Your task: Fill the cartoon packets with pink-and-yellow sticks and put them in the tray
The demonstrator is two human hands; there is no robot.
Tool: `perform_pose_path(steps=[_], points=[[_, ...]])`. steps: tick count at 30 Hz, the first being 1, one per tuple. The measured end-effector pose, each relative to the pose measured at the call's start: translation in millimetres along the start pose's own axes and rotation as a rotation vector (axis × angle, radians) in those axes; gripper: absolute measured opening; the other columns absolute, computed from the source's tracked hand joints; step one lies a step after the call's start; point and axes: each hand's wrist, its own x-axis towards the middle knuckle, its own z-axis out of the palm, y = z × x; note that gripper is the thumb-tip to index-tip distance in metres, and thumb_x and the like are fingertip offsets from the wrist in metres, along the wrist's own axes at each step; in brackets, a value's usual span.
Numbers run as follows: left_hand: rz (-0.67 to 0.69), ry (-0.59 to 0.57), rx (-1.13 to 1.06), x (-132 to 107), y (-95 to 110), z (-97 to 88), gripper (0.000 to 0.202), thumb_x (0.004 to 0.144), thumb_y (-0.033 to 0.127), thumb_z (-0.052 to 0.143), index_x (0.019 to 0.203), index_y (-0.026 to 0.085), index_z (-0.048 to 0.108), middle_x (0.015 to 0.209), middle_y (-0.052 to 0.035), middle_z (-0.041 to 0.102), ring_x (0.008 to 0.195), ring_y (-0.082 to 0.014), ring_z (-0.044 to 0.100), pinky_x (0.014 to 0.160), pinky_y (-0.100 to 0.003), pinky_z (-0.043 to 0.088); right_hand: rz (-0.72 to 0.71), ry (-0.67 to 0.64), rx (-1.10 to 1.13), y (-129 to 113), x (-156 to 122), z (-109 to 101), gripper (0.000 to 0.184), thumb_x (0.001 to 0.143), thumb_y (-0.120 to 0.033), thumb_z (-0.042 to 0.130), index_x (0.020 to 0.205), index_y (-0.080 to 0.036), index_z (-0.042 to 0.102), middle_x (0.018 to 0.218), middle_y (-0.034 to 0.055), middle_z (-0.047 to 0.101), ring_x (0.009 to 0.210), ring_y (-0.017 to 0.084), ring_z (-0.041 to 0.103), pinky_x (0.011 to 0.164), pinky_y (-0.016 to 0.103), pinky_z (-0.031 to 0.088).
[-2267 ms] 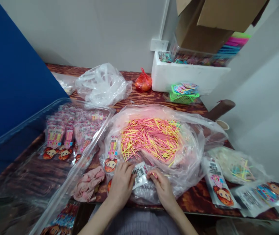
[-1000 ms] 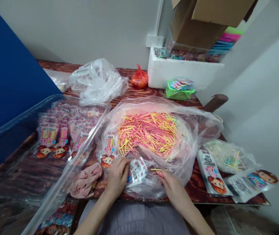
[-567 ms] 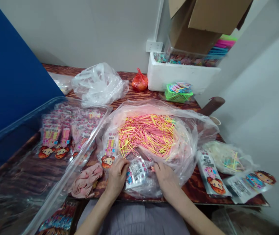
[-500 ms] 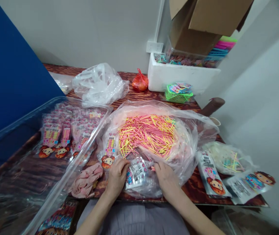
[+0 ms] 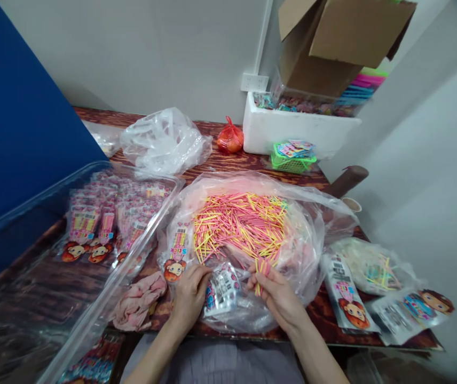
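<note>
A large clear plastic bag (image 5: 307, 250) lies spread on the table, holding a heap of thin pink and yellow candy sticks (image 5: 240, 218). My right hand (image 5: 282, 298) is closed around a small bundle of the sticks (image 5: 262, 273) at the near side of the heap. To its left, a silver printed packet (image 5: 223, 290) rests on the bag. My left hand (image 5: 190, 293) is closed, thumb and fingertips pinching at the packet's upper left edge. Just beyond that hand lies a filled "Stick" packet (image 5: 177, 250).
On the left, a clear tub (image 5: 104, 298) contains many filled packets (image 5: 88, 218). A pink cloth (image 5: 140, 301) lies beside it. Flat packets (image 5: 351, 298) and a smaller stick bag (image 5: 376, 266) are at right. A green basket (image 5: 292, 160) and white foam box (image 5: 300, 130) stand behind.
My right hand has turned over and lifted slightly, showing a bundle of sticks in its fingers. My left hand stays at the packet. The view has shifted slightly.
</note>
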Motion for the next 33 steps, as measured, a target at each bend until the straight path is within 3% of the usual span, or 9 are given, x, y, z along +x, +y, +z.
perform_pose_path(steps=[4, 11, 25, 33], points=[[0.002, -0.006, 0.008, 0.3, 1.1, -0.1, 0.016, 0.095, 0.023, 0.049, 0.091, 0.020, 0.064, 0.087, -0.0051, 0.068, 0.083, -0.0193, 0.065, 0.074, -0.031, 0.051, -0.162, 0.021, -0.112, 5.5, 1.0, 0.0, 0.025, 0.078, -0.043, 0.072, 0.082, -0.019, 0.067, 0.079, 0.0013, 0.066, 0.081, 0.017, 0.062, 0.082, 0.030, 0.047], [0.010, -0.004, 0.025, 3.0, 3.3, -1.2, 0.016, 0.094, 0.023, 0.049, 0.088, 0.020, 0.064, 0.085, -0.0047, 0.068, 0.080, -0.0193, 0.065, 0.072, -0.030, 0.050, -0.393, -0.068, -0.450, 12.7, -3.8, 4.6, 0.021, 0.093, -0.034, 0.054, 0.085, -0.020, 0.067, 0.082, 0.0024, 0.066, 0.082, 0.018, 0.061, 0.079, 0.028, 0.046], [0.049, 0.005, 0.099, 11.7, 16.8, -16.7, 0.023, 0.094, 0.019, 0.045, 0.099, 0.021, 0.068, 0.098, -0.0076, 0.070, 0.091, -0.0223, 0.065, 0.080, -0.035, 0.051, -0.437, -0.067, -0.517, 9.5, -14.8, 11.5, 0.023, 0.095, -0.033, 0.051, 0.085, -0.020, 0.066, 0.083, 0.0023, 0.066, 0.084, 0.018, 0.061, 0.078, 0.027, 0.045], [-0.072, 0.060, -0.066, 15.6, 22.2, -31.3, 0.018, 0.094, 0.024, 0.050, 0.097, 0.022, 0.068, 0.098, -0.0057, 0.070, 0.092, -0.0206, 0.065, 0.082, -0.033, 0.051, -0.461, -0.098, -0.540, 11.2, -19.0, 15.6, 0.022, 0.095, -0.033, 0.050, 0.087, -0.021, 0.068, 0.084, 0.0024, 0.066, 0.084, 0.019, 0.062, 0.079, 0.028, 0.045]])
